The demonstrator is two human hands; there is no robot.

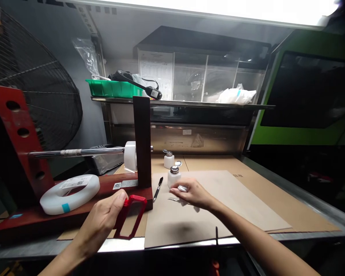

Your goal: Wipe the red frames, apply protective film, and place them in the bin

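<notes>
Left fingers: Your left hand (107, 209) pinches, thumb pressed down over curled fingers, one upper corner of a red frame.
Red frame: Tilted in your grip, the red frame (139, 219) hangs left of the front bottle and nearer to you.
Right fingers: Your right hand (194, 193), just to the near right of the front bottle, curls its fingers closed on white material (183, 188); a thin pointed tip (174, 199) juts out at left, though you cannot tell from this view what tool it belongs to.
Front bottle: The front bottle (173, 178), white with a metal neck, stands upright, lid raised.
Back bottle: A similar back bottle (169, 161), lid also up, stands just behind the front bottle.
Pen: A black pen (158, 189) lies aslant left of the front bottle.
Cardboard sheet: Beneath the front bottle, the cardboard sheet (224, 207) spreads to its right and toward you.
Tape stand: A dark red stand (142, 138) rises left of the front bottle, bearing a metal rod (94, 151) and a white roll (130, 156).
Tape roll: Farther left of the front bottle, a large translucent roll (50, 201) lies flat on the stand's base.
Shelf: Above and behind the front bottle, a shelf (189, 102) holds a green tray (111, 90).
</notes>
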